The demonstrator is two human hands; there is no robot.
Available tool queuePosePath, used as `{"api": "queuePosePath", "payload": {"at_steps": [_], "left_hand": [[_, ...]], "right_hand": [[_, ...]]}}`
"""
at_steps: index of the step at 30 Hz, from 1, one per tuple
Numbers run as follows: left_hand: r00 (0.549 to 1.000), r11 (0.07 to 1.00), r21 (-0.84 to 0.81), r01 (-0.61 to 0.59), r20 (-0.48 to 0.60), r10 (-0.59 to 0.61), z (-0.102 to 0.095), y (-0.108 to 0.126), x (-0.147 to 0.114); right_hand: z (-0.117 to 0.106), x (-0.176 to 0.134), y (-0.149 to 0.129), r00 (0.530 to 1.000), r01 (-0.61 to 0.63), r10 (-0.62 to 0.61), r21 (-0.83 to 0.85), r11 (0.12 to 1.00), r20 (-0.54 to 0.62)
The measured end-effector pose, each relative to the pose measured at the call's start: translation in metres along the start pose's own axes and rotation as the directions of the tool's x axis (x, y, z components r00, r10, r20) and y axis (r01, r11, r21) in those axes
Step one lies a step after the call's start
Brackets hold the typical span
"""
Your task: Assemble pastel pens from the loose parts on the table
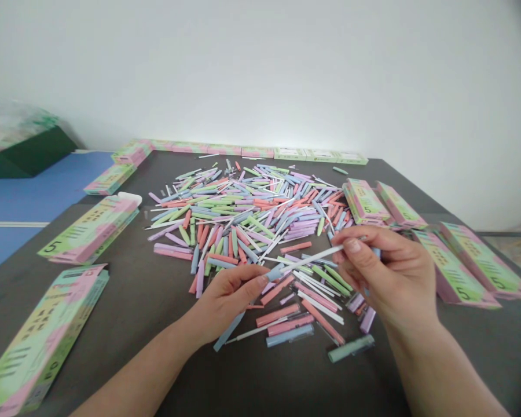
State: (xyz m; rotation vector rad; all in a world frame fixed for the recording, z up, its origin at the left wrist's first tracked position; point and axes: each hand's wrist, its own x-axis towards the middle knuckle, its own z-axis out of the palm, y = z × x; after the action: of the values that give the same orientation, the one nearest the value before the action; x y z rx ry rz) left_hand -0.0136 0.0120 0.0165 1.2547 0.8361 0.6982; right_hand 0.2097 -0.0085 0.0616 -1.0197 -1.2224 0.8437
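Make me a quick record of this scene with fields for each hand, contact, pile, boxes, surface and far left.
Left hand: holding a blue pen barrel
Right hand: pinching a thin white refill
Contact: refill end at the barrel's tip; insertion depth unclear
Pile: loose pink, purple, green and blue barrels, white refills
Boxes: printed, at left, right and back
Surface: dark tabletop
Far left: dark green container, clear plastic on top

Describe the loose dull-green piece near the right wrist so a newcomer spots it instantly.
On the dark table, find the heap of coloured sticks. At its near edge, below and left of the right hand, lies a short dull-green piece with a clear end. Only it is green among the blue piece, pink stick and purple piece around it.
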Motion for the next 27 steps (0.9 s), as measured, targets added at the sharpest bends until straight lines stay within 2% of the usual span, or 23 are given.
{"api": "queuePosePath", "payload": {"at_steps": [10, 15, 18, 23, 27], "left_hand": [[0.999, 0.999, -0.032, 0.027, -0.021, -0.027, 0.003, 0.001, 0.000], [1.000, 1.000, -0.024, 0.011, -0.025, -0.011, 0.003, 0.001, 0.000], [0.999, 0.998, -0.042, -0.045, -0.009, 0.044, 0.002, 0.002, 0.000], [0.982, 0.984, -0.022, -0.175, 0.071, 0.176, -0.001, 0.004, 0.000], [0.965, 0.968, -0.041, -0.247, 0.081, 0.249, -0.003, -0.001, 0.000]], "right_hand": [[-0.002, 0.001, -0.004, 0.999, 0.039, -0.038, -0.061, 0.997, 0.003], [0.000, -0.002, -0.008, 1.000, -0.004, 0.003, -0.047, 0.999, -0.018], [0.000, -0.006, -0.011, 0.999, 0.002, -0.004, -0.060, 0.998, -0.035], [0.001, -0.010, -0.016, 0.993, 0.072, -0.084, -0.137, 0.988, -0.086], [0.006, -0.012, -0.020, 0.977, 0.143, -0.143, -0.013, 0.990, -0.159]]}}
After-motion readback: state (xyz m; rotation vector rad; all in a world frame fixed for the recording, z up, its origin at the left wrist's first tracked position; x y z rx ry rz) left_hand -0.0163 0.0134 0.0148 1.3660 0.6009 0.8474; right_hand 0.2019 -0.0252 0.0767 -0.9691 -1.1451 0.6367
